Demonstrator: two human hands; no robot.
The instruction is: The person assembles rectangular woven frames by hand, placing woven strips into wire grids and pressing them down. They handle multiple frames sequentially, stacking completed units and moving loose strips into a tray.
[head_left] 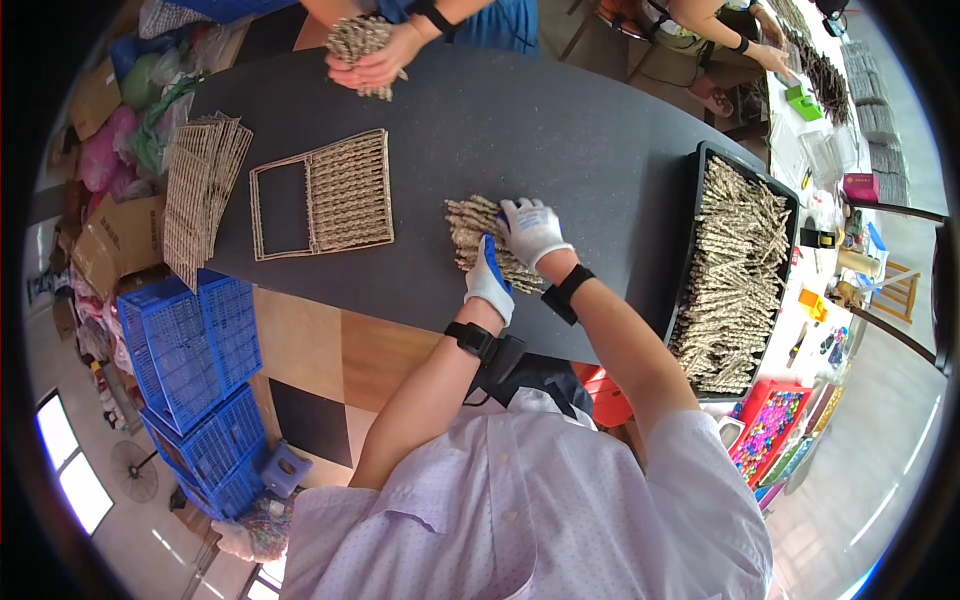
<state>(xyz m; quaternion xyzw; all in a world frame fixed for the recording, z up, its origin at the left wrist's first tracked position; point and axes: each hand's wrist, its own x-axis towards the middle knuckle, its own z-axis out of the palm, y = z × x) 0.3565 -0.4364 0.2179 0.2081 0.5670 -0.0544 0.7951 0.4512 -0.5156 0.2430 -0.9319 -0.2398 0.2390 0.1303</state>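
Gripping a bundle of twisted beige sticks [468, 228] mid-frame between my left hand [489, 284] and right hand [534, 229], seemingly to stop them splaying.

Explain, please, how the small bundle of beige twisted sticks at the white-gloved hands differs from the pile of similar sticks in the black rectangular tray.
The small bundle of beige twisted sticks lies on the dark grey tabletop; the much larger pile of similar sticks fills a black rectangular tray. The white-gloved left hand and white-gloved right hand touch the bundle; no hand touches the pile. Both share a beige colour and knobbly texture.
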